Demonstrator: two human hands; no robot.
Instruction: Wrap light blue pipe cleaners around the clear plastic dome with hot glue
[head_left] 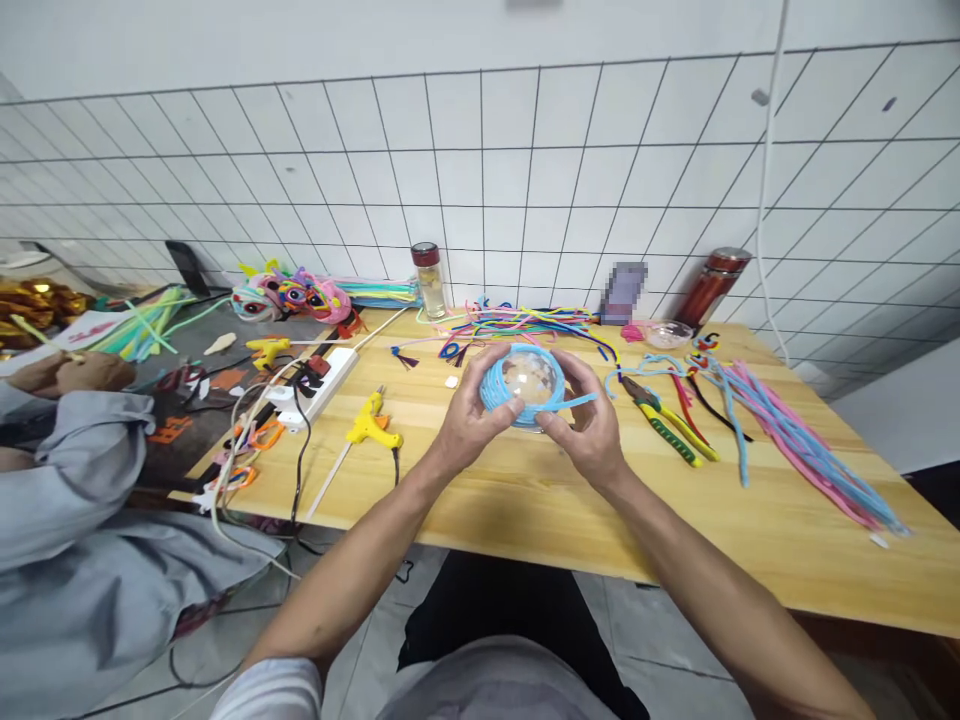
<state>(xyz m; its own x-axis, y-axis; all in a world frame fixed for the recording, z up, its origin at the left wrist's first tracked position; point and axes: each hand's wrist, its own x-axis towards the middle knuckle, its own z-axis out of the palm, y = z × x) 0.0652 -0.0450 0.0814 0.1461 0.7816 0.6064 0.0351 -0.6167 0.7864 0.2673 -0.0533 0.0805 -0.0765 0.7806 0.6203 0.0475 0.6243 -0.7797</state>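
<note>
Between my two hands, above the wooden table (pixel 465 510), is a clear round ball (pixel 531 378) with blue fuzzy stem (pixel 498 388) coiled around its side. My left hand (pixel 477 405) grips the ball from the left, its thumb on the front. On the right, my right hand (pixel 587 415) holds the ball too, thumb and fingers near a loose blue end that sticks out rightward. Part of the ball's lower side is hidden by my thumbs.
A yellow glue gun (pixel 375 422) and a power strip (pixel 322 390) lie left; green-handled pliers (pixel 664 422) lie right. Pink and blue stems (pixel 814 440) spread far right. Behind stand a glass bottle (pixel 430 283) and a red flask (pixel 712 290). Another person's hands (pixel 82 372) are at far left.
</note>
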